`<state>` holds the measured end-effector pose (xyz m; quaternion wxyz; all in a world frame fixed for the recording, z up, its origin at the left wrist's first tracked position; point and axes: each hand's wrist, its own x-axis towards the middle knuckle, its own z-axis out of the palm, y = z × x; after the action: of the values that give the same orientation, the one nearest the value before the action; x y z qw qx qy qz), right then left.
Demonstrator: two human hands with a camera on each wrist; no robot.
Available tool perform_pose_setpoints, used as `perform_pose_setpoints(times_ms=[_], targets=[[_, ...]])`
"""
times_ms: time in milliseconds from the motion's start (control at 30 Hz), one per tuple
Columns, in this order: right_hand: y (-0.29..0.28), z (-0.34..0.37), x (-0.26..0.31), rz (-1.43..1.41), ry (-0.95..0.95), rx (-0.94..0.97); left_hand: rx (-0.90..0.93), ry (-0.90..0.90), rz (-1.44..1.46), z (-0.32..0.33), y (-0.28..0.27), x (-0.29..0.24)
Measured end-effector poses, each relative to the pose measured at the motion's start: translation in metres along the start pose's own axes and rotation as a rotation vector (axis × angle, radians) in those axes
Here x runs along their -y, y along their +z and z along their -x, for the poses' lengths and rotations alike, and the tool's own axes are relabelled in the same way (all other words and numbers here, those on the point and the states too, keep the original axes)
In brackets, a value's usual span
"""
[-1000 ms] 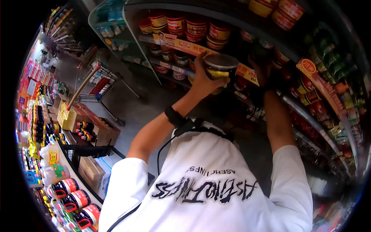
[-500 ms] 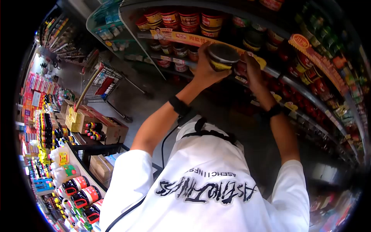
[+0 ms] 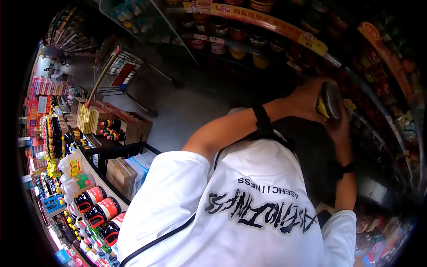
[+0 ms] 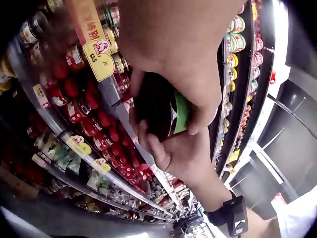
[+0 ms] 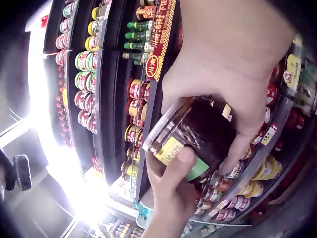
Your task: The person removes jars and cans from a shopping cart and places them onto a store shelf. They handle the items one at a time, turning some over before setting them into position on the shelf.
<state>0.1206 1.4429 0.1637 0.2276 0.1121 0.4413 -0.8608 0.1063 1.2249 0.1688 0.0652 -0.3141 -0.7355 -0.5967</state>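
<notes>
Both hands hold one dark jar (image 3: 329, 100) with a clear lid and a yellow and green label. The jar is tipped on its side in front of the shelves. My left hand (image 3: 307, 100) grips it from the left, and its thumb lies across the label in the right wrist view. From the other side my right hand (image 5: 223, 74) curls its fingers round the dark jar body. In the left wrist view the right hand (image 4: 185, 153) is under the jar, and the left hand (image 4: 183, 64) covers much of it from above.
Shelves of jars with a price rail (image 3: 267, 20) curve round the front and right. A shopping cart (image 3: 120, 73) stands to the left on the grey floor. Cartons (image 3: 122, 175) and large dark bottles (image 3: 104, 211) are at the lower left.
The jar has moved right and toward the body, and tipped from upright onto its side. My right hand has come from the shelf to the jar. The head view has shifted lower.
</notes>
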Motion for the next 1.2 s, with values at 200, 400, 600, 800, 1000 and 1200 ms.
perform_pose_setpoints(times_ms=[200, 400, 600, 800, 1000, 1200], targets=[[0.009, 0.017, -0.010, 0.069, -0.064, -0.086, 0.039, -0.019, -0.003, 0.011, 0.006, -0.004], [0.012, 0.015, -0.034, 0.097, -0.018, -0.082, 0.126, -0.055, -0.016, 0.025, -0.001, 0.005], [0.042, 0.019, -0.045, 0.078, -0.027, -0.194, 0.170, -0.113, -0.030, 0.035, -0.012, 0.017], [0.056, 0.009, -0.064, 0.190, -0.017, -0.252, 0.124, -0.060, 0.017, 0.048, -0.027, 0.022], [0.089, 0.010, -0.087, 0.171, -0.021, -0.241, 0.169, -0.128, 0.103, 0.061, -0.060, 0.020], [0.120, 0.013, -0.112, 0.265, -0.074, -0.260, 0.174, -0.278, 0.291, 0.081, -0.102, 0.021]])
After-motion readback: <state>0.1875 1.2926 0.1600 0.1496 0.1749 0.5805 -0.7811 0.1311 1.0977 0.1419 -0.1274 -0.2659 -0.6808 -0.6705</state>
